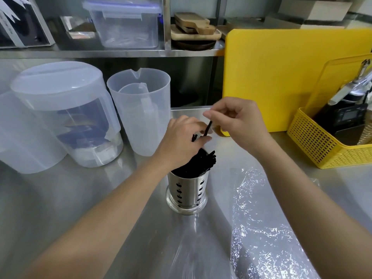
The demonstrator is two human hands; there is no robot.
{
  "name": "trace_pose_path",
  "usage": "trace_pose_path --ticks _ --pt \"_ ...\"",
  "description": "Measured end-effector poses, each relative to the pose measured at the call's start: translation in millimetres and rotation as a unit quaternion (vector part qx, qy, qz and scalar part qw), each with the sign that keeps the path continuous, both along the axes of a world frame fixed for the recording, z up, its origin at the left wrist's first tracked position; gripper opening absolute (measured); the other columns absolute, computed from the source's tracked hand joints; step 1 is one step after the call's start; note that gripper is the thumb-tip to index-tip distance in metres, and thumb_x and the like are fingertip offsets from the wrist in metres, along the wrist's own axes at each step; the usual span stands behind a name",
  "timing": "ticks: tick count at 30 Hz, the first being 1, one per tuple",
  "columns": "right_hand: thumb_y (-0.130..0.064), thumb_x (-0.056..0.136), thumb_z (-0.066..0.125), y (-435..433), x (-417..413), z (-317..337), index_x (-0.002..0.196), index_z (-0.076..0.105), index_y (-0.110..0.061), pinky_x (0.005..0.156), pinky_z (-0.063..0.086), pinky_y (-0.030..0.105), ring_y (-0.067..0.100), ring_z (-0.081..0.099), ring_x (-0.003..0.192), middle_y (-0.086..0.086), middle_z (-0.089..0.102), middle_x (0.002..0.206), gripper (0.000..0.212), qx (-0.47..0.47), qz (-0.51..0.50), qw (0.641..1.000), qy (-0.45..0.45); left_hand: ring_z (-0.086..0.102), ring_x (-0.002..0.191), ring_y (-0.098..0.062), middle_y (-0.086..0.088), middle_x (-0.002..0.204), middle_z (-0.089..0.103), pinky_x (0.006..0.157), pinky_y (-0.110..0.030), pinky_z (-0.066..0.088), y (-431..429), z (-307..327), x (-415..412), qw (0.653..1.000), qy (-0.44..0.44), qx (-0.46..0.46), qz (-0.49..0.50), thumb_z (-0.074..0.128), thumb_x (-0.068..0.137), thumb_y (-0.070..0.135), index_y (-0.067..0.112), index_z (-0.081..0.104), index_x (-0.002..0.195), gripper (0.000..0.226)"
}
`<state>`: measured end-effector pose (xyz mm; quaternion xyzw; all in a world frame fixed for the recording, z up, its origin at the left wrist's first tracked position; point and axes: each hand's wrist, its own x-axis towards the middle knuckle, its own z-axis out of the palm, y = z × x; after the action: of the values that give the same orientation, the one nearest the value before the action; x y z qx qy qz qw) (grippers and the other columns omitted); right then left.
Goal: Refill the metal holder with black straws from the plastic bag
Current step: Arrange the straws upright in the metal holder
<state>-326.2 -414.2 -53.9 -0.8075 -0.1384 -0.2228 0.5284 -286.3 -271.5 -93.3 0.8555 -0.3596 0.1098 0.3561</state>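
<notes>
A perforated metal holder [187, 193] stands upright on the steel counter, packed with black straws [203, 161] that lean right out of its mouth. My left hand [181, 139] is wrapped around the upper part of the straw bundle just above the holder. My right hand [239, 122] hovers a little higher and to the right, pinching the top of a single black straw [208, 128] whose lower end reaches my left fingers. A crumpled clear plastic bag [259, 224] lies flat on the counter in front and to the right; I see no straws in it.
Two translucent plastic jugs [60, 109] [141, 109] stand at the left. A yellow cutting board [281, 77] leans at the back right beside a yellow mesh basket [314, 143] holding tools. A shelf behind carries a clear lidded box [124, 23] and wooden boards [195, 27].
</notes>
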Motion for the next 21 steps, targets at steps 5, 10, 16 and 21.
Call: trace_pose_path --ticks 5,10,16,21 --pt "-0.014 0.085 0.060 -6 -2 0 0.095 0.060 -0.020 0.053 0.039 0.015 0.003 0.048 0.053 0.000 0.055 0.062 0.012 0.029 -0.024 0.999 -0.037 0.057 0.071 -0.001 0.008 0.076 0.065 0.066 -0.010 0.044 7 21 0 0.987 0.078 -0.136 0.028 0.063 0.083 0.023 0.021 0.066 0.083 0.003" --pt "0.000 0.082 0.063 -15 -4 -27 0.119 0.055 -0.029 0.063 0.038 0.013 0.018 0.050 0.066 0.005 0.057 0.078 0.048 -0.163 0.003 0.987 0.010 0.066 0.064 -0.004 0.007 0.068 0.067 0.060 -0.013 0.051 26 46 8 0.919 0.171 -0.339 0.107 0.064 0.083 0.020 0.025 0.063 0.074 0.011" --pt "-0.007 0.076 0.069 -7 -9 -29 0.104 0.062 -0.043 0.063 0.043 0.015 0.001 0.054 0.066 -0.019 0.064 0.078 0.045 -0.079 0.067 0.994 0.022 0.069 0.063 -0.011 -0.004 0.076 0.069 0.060 -0.023 0.055 32 38 13 0.787 0.386 -0.456 0.153 0.066 0.083 0.020 0.011 0.064 0.082 0.009" --pt "-0.002 0.077 0.062 -9 -13 -13 0.081 0.067 -0.014 0.047 0.042 0.024 0.013 0.053 0.042 -0.006 0.066 0.056 0.013 0.182 0.051 0.982 -0.003 0.060 0.047 -0.008 0.004 0.050 0.062 0.043 -0.018 0.047 34 25 13 0.768 0.507 -0.367 0.135 0.064 0.084 0.028 0.011 0.063 0.072 0.021"
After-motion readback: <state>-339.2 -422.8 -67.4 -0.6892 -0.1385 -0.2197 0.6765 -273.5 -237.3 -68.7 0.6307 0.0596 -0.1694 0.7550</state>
